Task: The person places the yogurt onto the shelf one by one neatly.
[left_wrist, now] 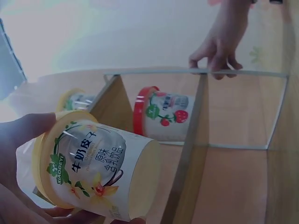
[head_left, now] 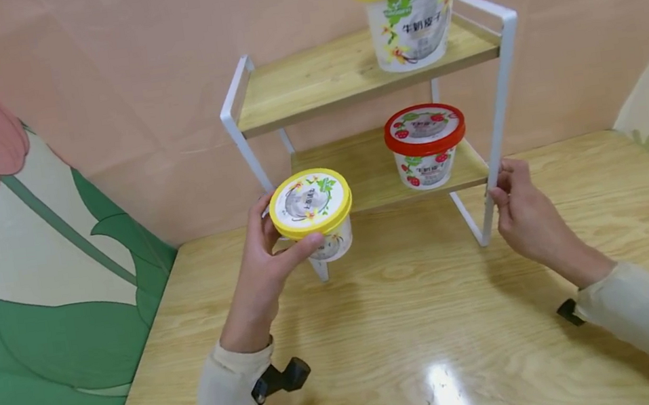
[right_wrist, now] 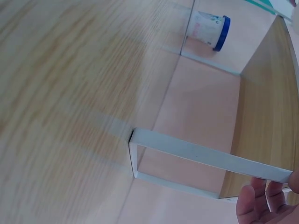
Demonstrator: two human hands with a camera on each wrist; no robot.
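Note:
My left hand (head_left: 264, 258) grips a white tub with a yellow lid (head_left: 310, 203), thumb in front and fingers around its far side. The left wrist view shows vanilla flowers on that tub (left_wrist: 100, 170), held just in front of a two-tier wooden shelf (head_left: 315, 84) with a white metal frame. At the other end, my right hand (head_left: 532, 216) pinches the frame's front upright (right_wrist: 210, 158) near the lower board. On the lower board stands a red-lidded strawberry tub (head_left: 425, 148). Another yellow-lidded tub (head_left: 415, 9) stands on the upper board, towards the right.
The shelf stands on a wood-grain table (head_left: 415, 327) against a pinkish backdrop (head_left: 136, 83). In the right wrist view, a blue-lidded tub (right_wrist: 208, 30) stands on the table beyond the shelf's far side frame. A panel with painted green leaves (head_left: 41, 342) borders the left.

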